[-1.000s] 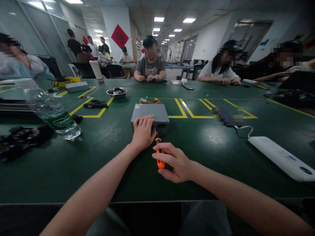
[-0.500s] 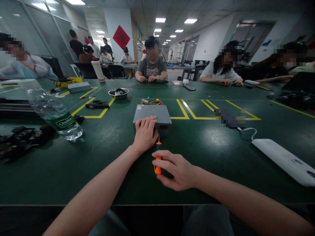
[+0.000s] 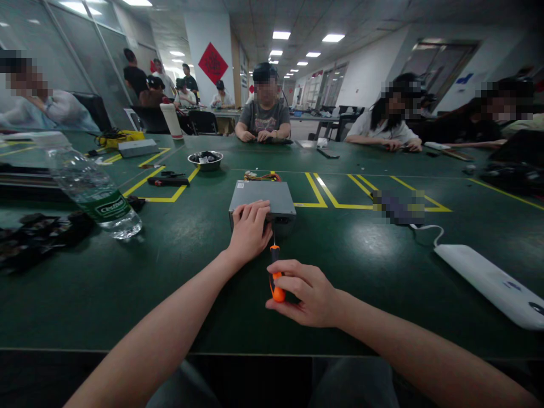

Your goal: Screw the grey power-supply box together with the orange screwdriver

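Observation:
A grey metal box (image 3: 261, 195), with coloured wires behind it and a socket in its near face, rests on the green table (image 3: 170, 317). My left hand (image 3: 251, 229) is on the box's near left part, fingers over the top edge and thumb at the near face. An orange and black screwdriver (image 3: 277, 286) is between the thumb and fingers of my right hand (image 3: 304, 292). Its shaft points away from me to the box's near face, beside my left thumb. Whether the tip touches a screw cannot be made out.
A tilted water bottle (image 3: 102, 198) and black parts (image 3: 38, 238) lie left. Beyond are a metal bowl (image 3: 205, 161), a black tool (image 3: 168, 180) and a white cup (image 3: 171, 121). A white power bank (image 3: 484, 283) lies right. People sit across the table.
The screwdriver's handle has tilted slightly, its rear end shifting right, and my right fingers have shifted on it. My left hand stays on the box. The view has moved slightly.

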